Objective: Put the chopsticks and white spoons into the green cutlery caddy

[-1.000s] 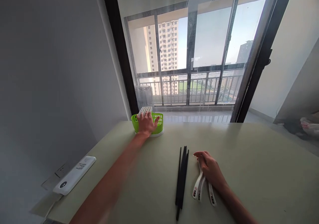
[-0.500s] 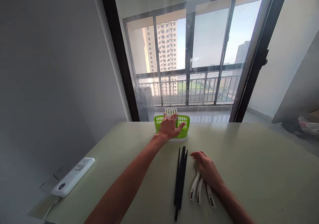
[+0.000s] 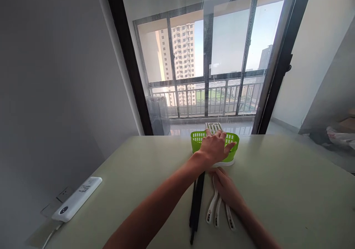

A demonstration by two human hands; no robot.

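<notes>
on a pale green table [image 3: 149, 160], from left: white power strip [image 3: 79, 198]; bunched black chopsticks [image 3: 196, 204]; green slotted basket [image 3: 229, 157] near the far edge, held by the left hand [image 3: 213, 148] with fingers spread; three white spoons [image 3: 217, 212], bowls covered by the right hand [image 3: 226, 188], with fingers close together, any pinch impossible to tell.

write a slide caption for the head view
Left hand on a green basket, right hand over white utensils, black chopsticks beside them on the table.
</notes>
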